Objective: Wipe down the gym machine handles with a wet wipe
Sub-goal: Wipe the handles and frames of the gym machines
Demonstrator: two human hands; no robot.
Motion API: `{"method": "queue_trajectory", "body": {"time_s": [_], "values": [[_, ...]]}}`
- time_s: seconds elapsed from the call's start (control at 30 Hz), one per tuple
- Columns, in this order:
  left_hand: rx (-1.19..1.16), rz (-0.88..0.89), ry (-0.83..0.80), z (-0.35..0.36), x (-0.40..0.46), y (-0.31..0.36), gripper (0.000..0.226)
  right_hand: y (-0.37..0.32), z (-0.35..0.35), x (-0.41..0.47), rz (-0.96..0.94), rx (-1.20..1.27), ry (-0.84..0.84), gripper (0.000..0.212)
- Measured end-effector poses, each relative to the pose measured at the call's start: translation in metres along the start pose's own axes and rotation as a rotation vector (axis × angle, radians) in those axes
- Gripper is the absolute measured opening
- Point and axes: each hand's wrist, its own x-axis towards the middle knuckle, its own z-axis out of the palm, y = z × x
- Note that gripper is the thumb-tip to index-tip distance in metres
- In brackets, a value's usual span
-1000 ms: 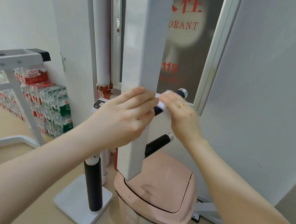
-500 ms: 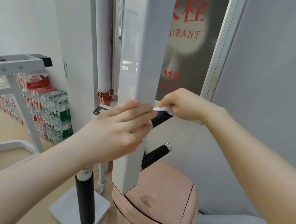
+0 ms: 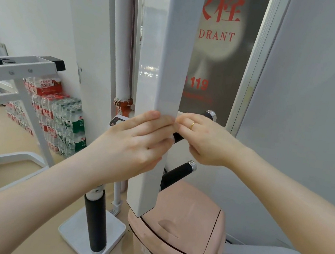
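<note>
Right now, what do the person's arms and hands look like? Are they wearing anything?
Both arms are bare, with no sleeves, gloves or watch in view. The right hand wears a thin gold ring on one of its fingers. The left hand shows no ring or other jewellery.

Pink bin (image 3: 178, 230) — bottled water packs (image 3: 65, 122) beyond
</note>
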Motion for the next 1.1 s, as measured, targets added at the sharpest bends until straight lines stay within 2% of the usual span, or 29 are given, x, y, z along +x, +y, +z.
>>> {"method": "queue_trajectory", "body": {"time_s": [0.13,0.17,0.23,0.3,0.43,0.6,0.73,0.87,0.9,1.03,1.1], "values": [[-0.002,0.0,0.005,0.0,0.0,0.001,0.022,0.006,0.007,-0.002,0.161,-0.04,0.096,0.069],[-0.002,-0.002,0.005,0.0,0.0,0.002,0.021,-0.002,0.01,-0.001,0.134,-0.053,0.085,0.066],[0.004,-0.002,0.006,0.0,0.0,0.001,0.021,-0.017,0.01,0.002,0.0,-0.098,0.051,0.044],[0.013,0.007,0.007,0.0,0.001,0.001,0.02,-0.01,0.006,0.0,-0.02,-0.122,0.07,0.041],[0.02,0.007,0.008,-0.001,0.001,0.003,0.019,0.006,0.01,-0.007,0.244,-0.06,0.162,0.056],[0.019,0.008,0.006,-0.002,0.002,0.004,0.02,-0.014,0.02,0.0,0.138,-0.021,0.243,0.06],[0.034,0.015,0.01,-0.002,0.001,0.004,0.02,-0.005,0.024,-0.004,0.375,0.011,0.362,0.062],[0.035,0.014,0.007,-0.001,0.002,0.005,0.022,-0.024,0.021,0.003,0.233,-0.002,0.373,0.057],[0.032,0.017,0.006,-0.001,0.002,0.005,0.022,-0.017,0.018,0.001,0.258,0.007,0.379,0.058],[0.019,0.041,0.0,-0.002,0.003,0.002,0.026,0.008,0.024,-0.015,0.568,0.024,0.405,0.065],[0.013,0.037,-0.001,-0.003,0.003,0.002,0.027,-0.005,0.026,-0.009,0.618,0.043,0.46,0.057]]}}
